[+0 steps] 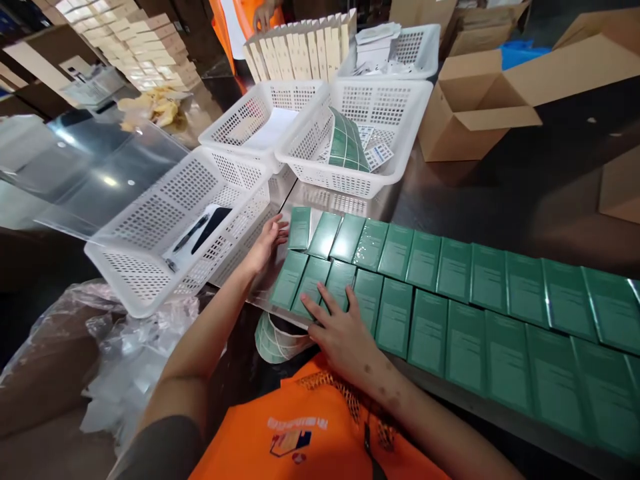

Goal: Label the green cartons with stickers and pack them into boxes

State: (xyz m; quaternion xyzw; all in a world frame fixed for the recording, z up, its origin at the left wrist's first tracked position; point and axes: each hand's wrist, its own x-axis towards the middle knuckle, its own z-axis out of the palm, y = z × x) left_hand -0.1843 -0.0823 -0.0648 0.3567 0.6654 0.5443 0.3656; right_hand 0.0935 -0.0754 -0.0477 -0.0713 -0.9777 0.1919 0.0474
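Two rows of flat green boxes in shiny wrap run along the metal table, with one front-row box near the middle. My right hand lies with its fingers spread on the boxes at the left of the front row and grips nothing. Beside the leftmost back-row box is my left hand, its fingers stretched out and holding nothing; whether the fingertips touch the box I cannot tell. A narrow gap separates that box from its neighbour.
A white basket at left holds a pen and a dark flat item. Another basket contains green sticker sheets. Further baskets, cream boxes and a person's hand are at the back. An open carton stands right.
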